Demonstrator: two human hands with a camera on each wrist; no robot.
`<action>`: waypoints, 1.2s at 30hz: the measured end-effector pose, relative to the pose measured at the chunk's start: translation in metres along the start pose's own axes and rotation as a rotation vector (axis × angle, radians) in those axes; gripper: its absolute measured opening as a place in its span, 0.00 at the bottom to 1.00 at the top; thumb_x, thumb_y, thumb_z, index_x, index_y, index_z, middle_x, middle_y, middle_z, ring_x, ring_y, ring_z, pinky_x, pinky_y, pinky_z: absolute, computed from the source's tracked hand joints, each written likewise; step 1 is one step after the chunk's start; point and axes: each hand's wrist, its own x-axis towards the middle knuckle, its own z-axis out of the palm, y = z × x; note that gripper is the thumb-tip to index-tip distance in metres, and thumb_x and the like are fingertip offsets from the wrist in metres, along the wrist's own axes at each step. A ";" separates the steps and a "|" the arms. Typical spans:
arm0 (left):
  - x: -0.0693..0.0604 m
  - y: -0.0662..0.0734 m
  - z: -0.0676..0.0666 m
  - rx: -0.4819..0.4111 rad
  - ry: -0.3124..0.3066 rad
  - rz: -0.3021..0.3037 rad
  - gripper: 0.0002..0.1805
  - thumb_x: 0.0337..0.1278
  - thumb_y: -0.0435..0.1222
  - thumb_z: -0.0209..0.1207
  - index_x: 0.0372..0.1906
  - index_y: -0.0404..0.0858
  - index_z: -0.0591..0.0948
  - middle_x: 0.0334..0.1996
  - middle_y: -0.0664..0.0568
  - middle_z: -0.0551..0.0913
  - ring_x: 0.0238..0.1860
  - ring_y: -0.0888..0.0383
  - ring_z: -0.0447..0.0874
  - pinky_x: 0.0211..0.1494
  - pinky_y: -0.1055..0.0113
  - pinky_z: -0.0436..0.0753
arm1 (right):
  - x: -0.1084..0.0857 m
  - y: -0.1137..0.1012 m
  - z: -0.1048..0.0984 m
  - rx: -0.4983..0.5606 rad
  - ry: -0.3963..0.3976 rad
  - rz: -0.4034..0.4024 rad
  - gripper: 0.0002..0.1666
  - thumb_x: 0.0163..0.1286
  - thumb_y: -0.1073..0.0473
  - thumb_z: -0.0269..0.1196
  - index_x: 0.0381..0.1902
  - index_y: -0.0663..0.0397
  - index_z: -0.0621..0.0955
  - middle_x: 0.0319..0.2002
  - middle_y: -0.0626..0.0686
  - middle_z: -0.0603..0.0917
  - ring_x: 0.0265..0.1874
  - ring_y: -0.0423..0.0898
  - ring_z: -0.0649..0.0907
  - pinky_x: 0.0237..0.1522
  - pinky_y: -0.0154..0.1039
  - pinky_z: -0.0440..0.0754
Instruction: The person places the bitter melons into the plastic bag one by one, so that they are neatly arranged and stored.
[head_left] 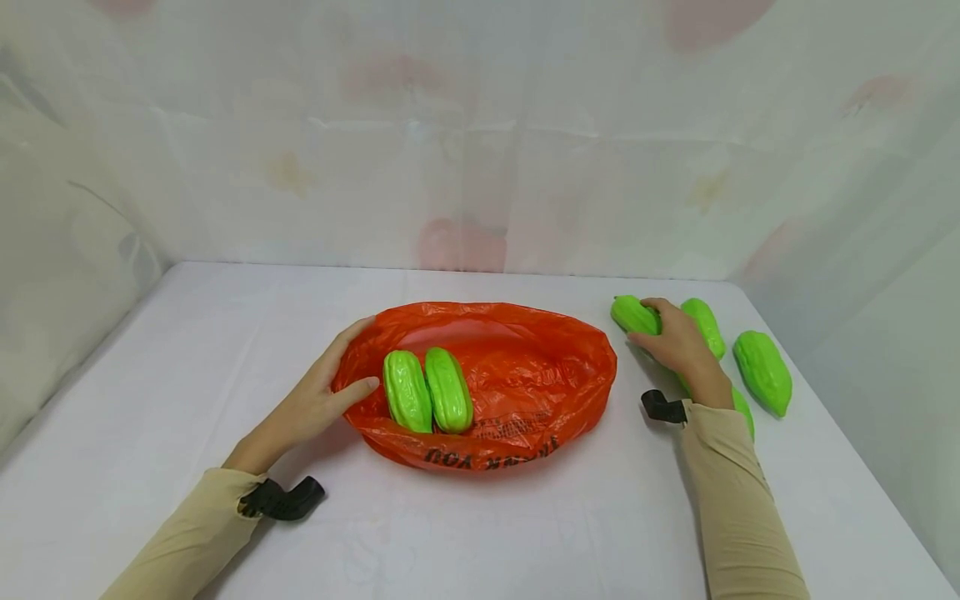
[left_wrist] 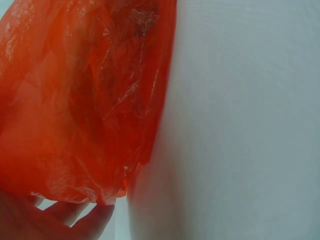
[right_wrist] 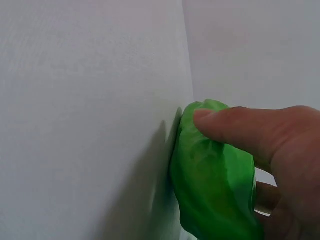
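Note:
A red plastic bag [head_left: 525, 367] lies with its mouth spread wide on the white table. Inside its left part, a green ribbed gourd [head_left: 407, 392] lies beside another gourd [head_left: 448, 390]. My left hand [head_left: 322, 392] holds the bag's left side, thumb over the rim and fingers along the outside; the left wrist view has fingertips [left_wrist: 95, 220] against the plastic. Right of the bag, my right hand [head_left: 678, 342] grips a green gourd [head_left: 628, 313]. In the right wrist view the thumb [right_wrist: 235, 127] presses one side of this gourd [right_wrist: 210, 185], with fingers partly hidden behind it.
More green gourds lie at the table's right: one gourd [head_left: 703, 323] behind my right hand, another gourd [head_left: 763, 372] near the edge, and a gourd [head_left: 742, 410] partly hidden under my right wrist. A patterned pale curtain [head_left: 480, 167] hangs behind the table.

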 end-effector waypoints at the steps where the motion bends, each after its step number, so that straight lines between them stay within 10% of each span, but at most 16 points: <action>1: 0.000 0.000 0.000 0.001 -0.001 0.001 0.40 0.68 0.35 0.56 0.79 0.52 0.51 0.77 0.47 0.57 0.75 0.42 0.58 0.71 0.34 0.62 | 0.000 0.000 0.000 0.004 0.004 -0.004 0.41 0.70 0.54 0.62 0.73 0.67 0.60 0.70 0.72 0.64 0.66 0.68 0.67 0.69 0.65 0.63; 36: 0.000 0.001 0.000 0.018 0.003 0.001 0.41 0.67 0.34 0.57 0.79 0.52 0.52 0.77 0.48 0.57 0.75 0.43 0.58 0.71 0.36 0.63 | -0.002 -0.013 -0.005 0.071 0.065 -0.046 0.43 0.68 0.54 0.64 0.73 0.64 0.61 0.70 0.72 0.66 0.66 0.67 0.68 0.68 0.64 0.66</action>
